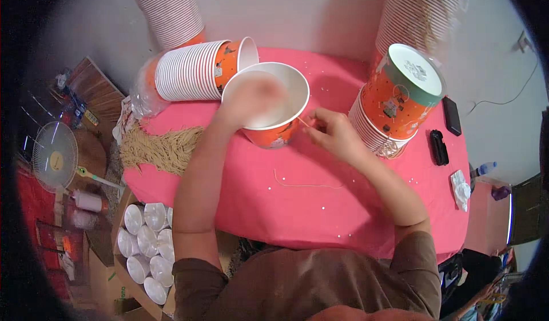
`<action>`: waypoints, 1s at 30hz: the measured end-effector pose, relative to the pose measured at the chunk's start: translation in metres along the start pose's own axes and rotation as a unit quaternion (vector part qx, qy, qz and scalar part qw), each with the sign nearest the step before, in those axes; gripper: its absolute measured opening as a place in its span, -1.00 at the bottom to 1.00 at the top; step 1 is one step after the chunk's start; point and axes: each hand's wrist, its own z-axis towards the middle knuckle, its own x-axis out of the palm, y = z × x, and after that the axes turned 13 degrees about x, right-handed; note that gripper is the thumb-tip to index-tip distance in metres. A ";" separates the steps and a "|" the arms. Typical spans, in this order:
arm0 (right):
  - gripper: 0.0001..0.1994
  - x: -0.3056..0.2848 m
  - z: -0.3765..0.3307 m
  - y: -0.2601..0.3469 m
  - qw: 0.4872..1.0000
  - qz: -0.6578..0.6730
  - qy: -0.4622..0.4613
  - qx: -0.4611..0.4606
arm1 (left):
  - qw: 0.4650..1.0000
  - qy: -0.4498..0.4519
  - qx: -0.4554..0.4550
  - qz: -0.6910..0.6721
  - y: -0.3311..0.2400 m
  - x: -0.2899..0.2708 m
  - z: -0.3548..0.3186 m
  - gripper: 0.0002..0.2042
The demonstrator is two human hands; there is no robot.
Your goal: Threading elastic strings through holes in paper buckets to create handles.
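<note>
An orange paper bucket (273, 133) with a white inside stands tilted on the pink tablecloth (297, 206). My left hand (251, 101) is inside its mouth, blurred, pressing against the inner wall. My right hand (331, 131) is at the bucket's right side and pinches a thin pale string (303, 122) against the rim. Another loose length of string (306, 184) lies on the cloth in front of me.
A sideways stack of buckets (194, 69) lies behind, and tall stacks (168, 9) (420, 6) rise at the back. An upside-down stack (394, 104) stands at right. A bundle of strings (163, 148) lies left. Two black devices (439, 146) (452, 115), a box of lids (146, 241), a fan (54, 156).
</note>
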 end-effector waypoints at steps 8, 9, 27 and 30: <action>-0.93 -0.052 -0.033 0.037 0.987 -0.156 0.045 -0.006 | 0.967 -0.013 0.017 -0.252 -0.011 0.010 -0.014 -0.86; -0.93 -0.053 -0.034 0.044 0.986 -0.156 0.024 -0.054 | 0.990 -0.009 0.026 -0.138 -0.012 0.017 -0.015 -0.85; -0.93 -0.040 0.024 0.057 0.996 -0.008 0.084 -0.008 | 0.982 0.116 0.049 -0.142 -0.012 0.028 -0.029 -0.83; -0.93 -0.038 0.021 0.063 0.989 -0.104 -0.037 -0.094 | 0.984 0.108 0.014 -0.142 -0.015 0.018 -0.029 -0.83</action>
